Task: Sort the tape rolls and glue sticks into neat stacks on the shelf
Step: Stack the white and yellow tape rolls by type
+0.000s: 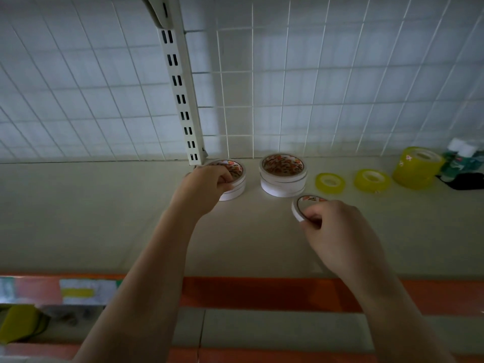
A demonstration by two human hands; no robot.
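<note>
Left hand (203, 188) curled over the top roll of a white tape stack (233, 187) near the back edge of the shelf (104, 218), just beside the foot of a slotted upright (180, 100). Right hand (337, 237) pinching a single thin white roll (301, 208), tilted on edge, nearer the front, just in front of a second white stack (282, 179) at the back edge. Further toward the right end along the back: two small yellow rolls (330, 182) (372, 180) lying flat and apart, then a taller yellow stack (416, 169), then a dim cluster of green-and-white items (463, 158), too blurred to identify, and a dark object (466, 180) beside them. White wire grid (314, 87) behind the shelf; orange strip (262, 294) along its front edge.
</note>
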